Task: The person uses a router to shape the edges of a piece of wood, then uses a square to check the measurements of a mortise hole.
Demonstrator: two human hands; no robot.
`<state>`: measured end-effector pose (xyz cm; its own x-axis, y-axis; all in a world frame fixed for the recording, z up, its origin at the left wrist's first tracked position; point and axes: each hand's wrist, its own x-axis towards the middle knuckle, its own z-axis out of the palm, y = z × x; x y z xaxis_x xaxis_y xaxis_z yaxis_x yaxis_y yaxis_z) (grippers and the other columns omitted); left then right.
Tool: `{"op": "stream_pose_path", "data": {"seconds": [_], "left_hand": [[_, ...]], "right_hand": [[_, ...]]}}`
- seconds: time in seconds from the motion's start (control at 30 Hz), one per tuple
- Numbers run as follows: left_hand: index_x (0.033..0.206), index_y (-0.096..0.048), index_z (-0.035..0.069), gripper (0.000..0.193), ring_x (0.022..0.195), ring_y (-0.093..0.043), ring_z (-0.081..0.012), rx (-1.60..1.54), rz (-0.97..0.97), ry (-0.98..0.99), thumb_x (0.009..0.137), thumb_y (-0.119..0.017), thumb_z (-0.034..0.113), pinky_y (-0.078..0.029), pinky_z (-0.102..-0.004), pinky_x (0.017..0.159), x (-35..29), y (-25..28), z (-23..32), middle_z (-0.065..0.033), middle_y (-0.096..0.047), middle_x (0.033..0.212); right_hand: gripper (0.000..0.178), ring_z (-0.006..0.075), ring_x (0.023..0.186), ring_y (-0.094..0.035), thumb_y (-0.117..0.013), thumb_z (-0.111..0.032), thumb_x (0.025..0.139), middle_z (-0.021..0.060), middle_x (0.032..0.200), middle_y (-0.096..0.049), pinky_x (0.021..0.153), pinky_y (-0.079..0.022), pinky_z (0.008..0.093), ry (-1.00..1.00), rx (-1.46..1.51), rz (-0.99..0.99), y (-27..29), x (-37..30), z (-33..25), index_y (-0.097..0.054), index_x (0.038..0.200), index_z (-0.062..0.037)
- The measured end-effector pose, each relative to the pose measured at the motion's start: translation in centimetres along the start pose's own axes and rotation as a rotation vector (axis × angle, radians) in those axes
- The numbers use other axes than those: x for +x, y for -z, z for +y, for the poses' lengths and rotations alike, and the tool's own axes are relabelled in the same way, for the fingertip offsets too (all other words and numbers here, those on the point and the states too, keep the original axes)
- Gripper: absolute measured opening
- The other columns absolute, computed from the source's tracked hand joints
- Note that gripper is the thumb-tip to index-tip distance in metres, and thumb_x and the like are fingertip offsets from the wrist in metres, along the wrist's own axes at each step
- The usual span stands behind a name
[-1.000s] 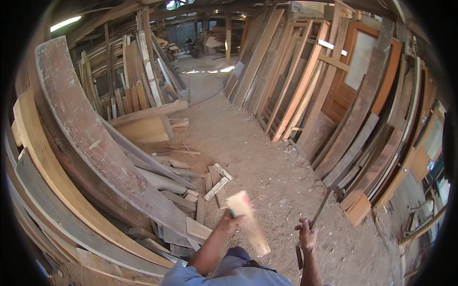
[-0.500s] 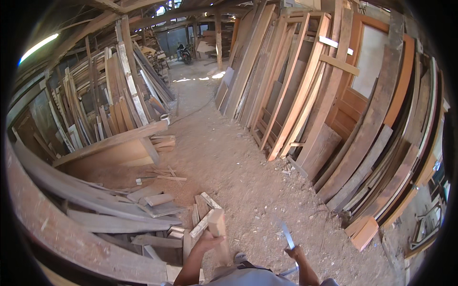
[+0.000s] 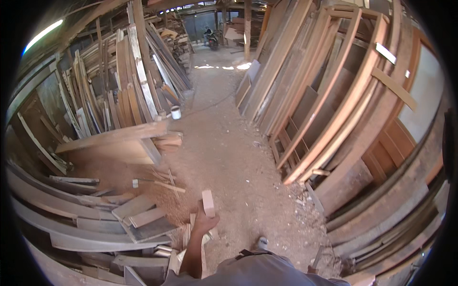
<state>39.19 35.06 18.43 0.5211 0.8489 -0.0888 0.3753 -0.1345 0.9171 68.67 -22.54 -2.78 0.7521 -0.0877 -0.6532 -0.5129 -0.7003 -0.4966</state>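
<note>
Left hand (image 3: 205, 222) is clenched around a short wood block (image 3: 208, 203), long axis upright, sticking up out of the fist over the scrap pile (image 3: 143, 219) (lower left). Right hand is barely visible; can't tell its state.

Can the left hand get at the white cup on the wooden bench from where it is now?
Probably not. The left hand is closed around a short wood block, and the white cup stands far up the aisle on the bench; sawdust floor lies between.
</note>
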Motion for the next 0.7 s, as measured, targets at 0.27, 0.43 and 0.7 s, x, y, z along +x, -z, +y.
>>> {"op": "stream_pose_path", "data": {"seconds": [0.27,0.43,0.7], "left_hand": [[0.141,-0.034,0.005,0.085,0.112,-0.058,-0.0461,0.522,0.194,0.342,0.065,-0.072,0.011,-0.049,-0.0463,0.096,8.4,-2.6,5.3,-0.0267,-0.058,0.117],[0.135,-0.041,0.001,0.084,0.108,-0.062,-0.0345,0.409,0.121,0.255,0.059,-0.075,0.008,-0.051,-0.0425,0.091,20.8,-4.9,-4.5,-0.0185,-0.061,0.114],[0.132,-0.044,-0.004,0.072,0.117,-0.053,-0.0434,0.302,0.073,-0.122,0.067,-0.068,0.014,-0.045,-0.0468,0.1,55.2,-5.2,10.1,-0.0265,-0.054,0.123]], "right_hand": [[0.039,0.0507,0.096,-0.061,-0.054,-0.036,0.094,0.0301,0.1,-0.065,0.079,-0.05,0.0563,0.9,-0.439,-0.022,-14.8,11.8,-50.8,-0.062,0.099,0.0016],[0.04,0.0477,0.101,-0.061,-0.051,-0.034,0.096,0.0286,0.103,-0.066,0.085,-0.049,0.0517,1.106,-0.406,-0.131,-23.7,11.5,-71.4,-0.064,0.104,0.0031],[0.039,0.035,0.096,-0.068,-0.07,-0.036,0.08,0.0237,0.098,-0.069,0.081,-0.053,0.0421,0.346,-0.011,-0.151,-33.3,25.1,-69.6,-0.068,0.088,0.0023]]}}
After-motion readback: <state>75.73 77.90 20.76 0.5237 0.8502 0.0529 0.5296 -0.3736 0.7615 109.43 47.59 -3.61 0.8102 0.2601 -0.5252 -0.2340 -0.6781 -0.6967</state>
